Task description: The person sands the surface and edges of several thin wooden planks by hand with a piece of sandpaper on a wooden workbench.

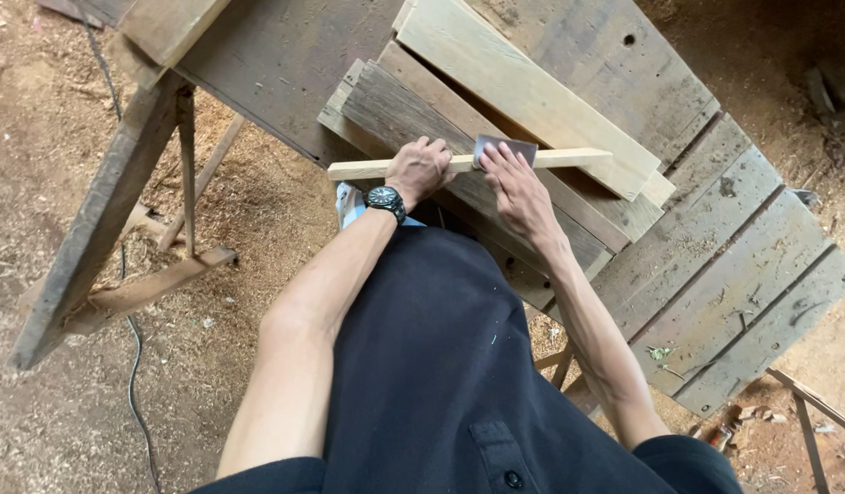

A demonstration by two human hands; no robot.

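Observation:
A thin pale wooden strip [569, 158] lies across a stack of weathered planks [413, 110] on a rough plank workbench [715, 238]. My left hand [418, 171], with a black wristwatch [386, 200] on the wrist, is closed over the strip near its left end and holds it down. My right hand [518, 190] presses a grey sheet of sandpaper [503, 146] against the strip's middle, fingers flat on the sheet. A light, smooth board [523, 87] rests on top of the stack just behind the strip.
The bench stands on angled wooden legs [102, 210] at the left. Sawdust covers the ground [57, 137]. A black cable [130, 366] runs along the ground at the left. Another wooden frame piece [811, 402] shows at the lower right.

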